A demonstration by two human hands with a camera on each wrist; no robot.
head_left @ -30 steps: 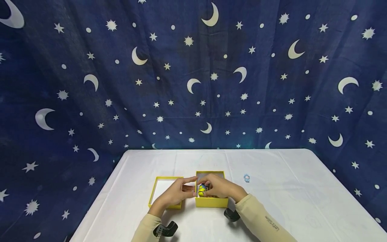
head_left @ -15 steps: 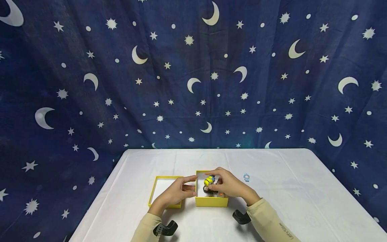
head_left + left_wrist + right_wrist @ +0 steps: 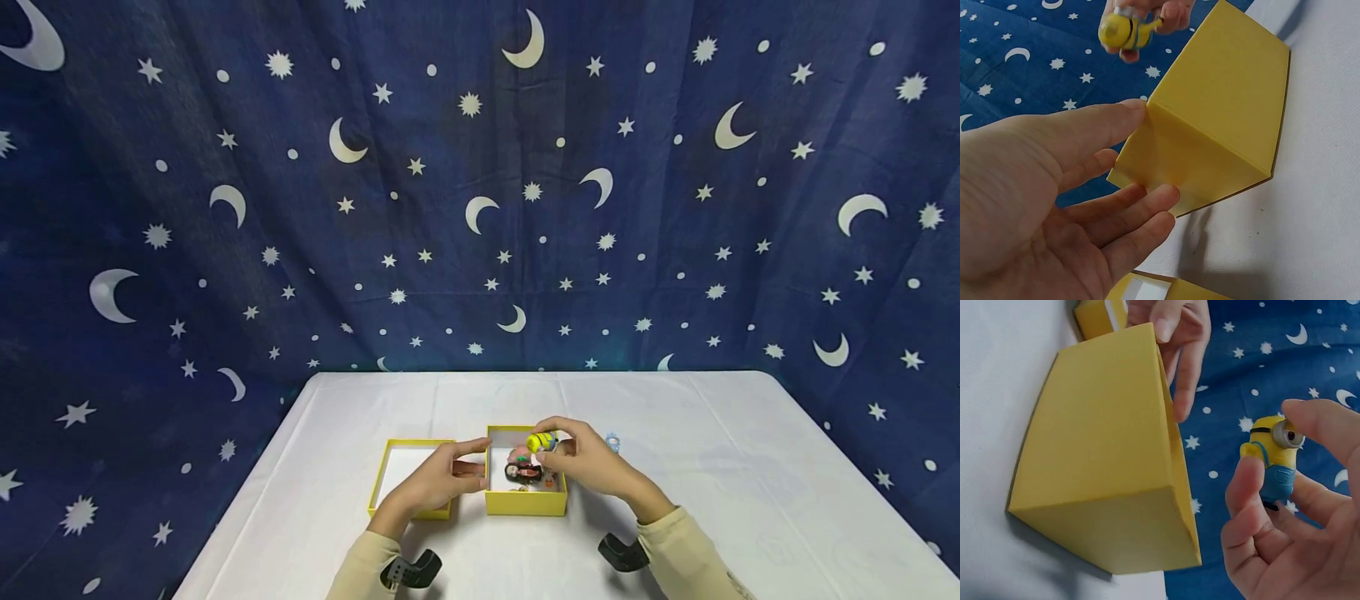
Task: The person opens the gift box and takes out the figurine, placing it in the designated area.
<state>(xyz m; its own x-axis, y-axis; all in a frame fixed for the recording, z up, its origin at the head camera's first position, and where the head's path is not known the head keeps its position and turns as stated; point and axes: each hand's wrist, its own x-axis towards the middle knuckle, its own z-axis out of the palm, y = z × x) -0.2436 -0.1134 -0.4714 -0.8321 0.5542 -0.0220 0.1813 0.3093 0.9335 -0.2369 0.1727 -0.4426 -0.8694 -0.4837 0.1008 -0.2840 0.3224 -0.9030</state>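
Note:
My right hand (image 3: 600,467) pinches a small Minion figurine (image 3: 1277,456), yellow with blue overalls and one goggle eye, between thumb and fingers. It is held above the right part of an open yellow box (image 3: 525,503). Inside the box lie a dark-haired doll figurine (image 3: 522,474), a pink piece behind it and other small figures at the right. My left hand (image 3: 435,482) rests at the box's left side, its fingers extended and fingertips against the wall in the left wrist view.
A shallow yellow box lid (image 3: 401,462) with a white inside lies to the left, partly behind the left hand. To the right of the box, a small light-blue figurine (image 3: 613,442) is on the white-covered table (image 3: 712,467). A starry blue curtain (image 3: 480,275) hangs behind.
My right hand has lifted the Minion figurine out of the box and moved it right, uncovering the dark-haired doll figurine. My left hand has stayed at the box's side.

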